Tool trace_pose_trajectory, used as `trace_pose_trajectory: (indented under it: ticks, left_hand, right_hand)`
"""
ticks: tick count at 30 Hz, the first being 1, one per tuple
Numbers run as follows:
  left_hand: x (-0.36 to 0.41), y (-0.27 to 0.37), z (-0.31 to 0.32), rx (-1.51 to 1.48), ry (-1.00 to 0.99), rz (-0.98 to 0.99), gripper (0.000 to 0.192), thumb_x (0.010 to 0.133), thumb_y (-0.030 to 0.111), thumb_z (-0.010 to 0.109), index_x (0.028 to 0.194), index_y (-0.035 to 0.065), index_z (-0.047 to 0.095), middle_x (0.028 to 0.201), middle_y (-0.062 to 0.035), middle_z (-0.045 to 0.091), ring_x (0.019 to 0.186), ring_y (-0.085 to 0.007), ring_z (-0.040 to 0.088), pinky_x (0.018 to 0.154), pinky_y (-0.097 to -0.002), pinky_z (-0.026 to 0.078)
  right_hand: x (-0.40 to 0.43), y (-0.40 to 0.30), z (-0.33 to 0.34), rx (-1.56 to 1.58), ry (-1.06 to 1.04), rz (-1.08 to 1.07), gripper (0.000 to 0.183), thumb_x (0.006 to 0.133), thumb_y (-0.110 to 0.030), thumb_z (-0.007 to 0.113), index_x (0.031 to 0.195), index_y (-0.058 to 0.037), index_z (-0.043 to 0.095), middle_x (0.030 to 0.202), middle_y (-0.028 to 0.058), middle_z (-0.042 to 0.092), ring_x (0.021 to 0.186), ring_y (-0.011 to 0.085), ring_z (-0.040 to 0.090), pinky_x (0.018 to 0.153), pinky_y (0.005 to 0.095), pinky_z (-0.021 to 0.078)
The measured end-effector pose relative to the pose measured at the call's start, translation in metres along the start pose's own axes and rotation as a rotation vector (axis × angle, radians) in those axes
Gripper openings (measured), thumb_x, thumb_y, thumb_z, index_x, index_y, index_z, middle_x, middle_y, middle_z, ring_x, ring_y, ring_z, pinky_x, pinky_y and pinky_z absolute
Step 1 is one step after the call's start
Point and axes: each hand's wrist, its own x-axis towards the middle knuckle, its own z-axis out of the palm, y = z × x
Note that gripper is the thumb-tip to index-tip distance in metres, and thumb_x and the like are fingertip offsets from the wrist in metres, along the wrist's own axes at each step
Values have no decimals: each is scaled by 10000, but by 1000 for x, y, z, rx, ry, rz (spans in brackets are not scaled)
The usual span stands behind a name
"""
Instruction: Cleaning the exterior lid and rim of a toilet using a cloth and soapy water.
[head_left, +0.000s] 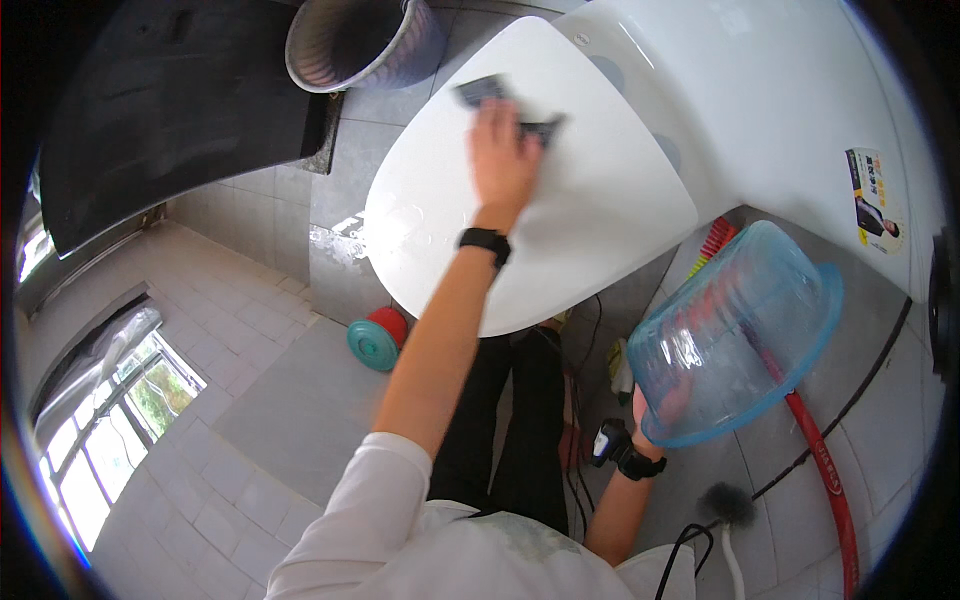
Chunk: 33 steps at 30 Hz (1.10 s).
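Note:
My left hand (499, 169) lies over a dark grey cloth (480, 90) on the white lid of a toilet (600, 202). Blurred ends of the cloth stick out on both sides of the fingers. Wet patches shine on the lid's left part. At the right, my right hand (643, 420) grips the rim of a translucent blue plastic basin (727, 330), which is tilted on its side beside the toilet. Some of its fingers show only through the basin wall. Black bands circle both wrists.
A waste bin (420, 45) stands beyond the lid, near a black panel (180, 112). On the floor are a red and teal plastic object (373, 343) and dark cables (576, 420). Right lie a red pole (821, 457), red-yellow bristles (712, 244) and a dark-headed brush (726, 504).

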Motion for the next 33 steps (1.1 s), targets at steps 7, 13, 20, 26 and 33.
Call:
trace_pose_trajectory:
  ticks: [7,13,20,26,33]
  left_hand:
    - [3,86,33,-102,-164,264,527,756,260,603,1227,101,430,1317,-136,351,1206,-322,329,1014,-410,259]
    - [67,-18,13,-89,-15,160,492,744,244,606,1182,69,464,1268,-165,401,1154,-328,381,986,-406,297]
    - [-38,-133,-81,129,-67,-41,492,820,194,509,1248,-4,366,1288,-217,355,1199,-395,302,998,-440,264]
    - [-165,-111,-109,175,-58,-215,517,812,114,498,1280,-12,319,1339,-217,280,1223,-404,256,1011,-465,224]
    - [-211,-4,-62,81,-187,-250,602,720,94,604,1264,10,362,1351,-207,270,1228,-384,275,1007,-467,239]
  right_hand:
    - [6,-15,19,329,-558,49,304,858,-226,460,1093,-39,511,1090,73,540,1014,218,500,890,350,380]
    - [-13,-20,34,117,-616,-135,338,875,-223,442,1135,-9,463,1106,108,521,1012,239,508,859,346,419]
    - [-17,-3,27,-20,-726,-209,398,900,-254,390,1188,19,411,1174,150,480,1054,250,493,872,361,428]
    - [-12,-4,31,-75,-789,-237,451,921,-282,346,1234,44,366,1232,187,444,1090,259,480,882,374,436]
    - [-8,-6,27,-48,-828,-225,491,919,-275,355,1256,81,320,1294,208,387,1130,279,452,902,376,425]
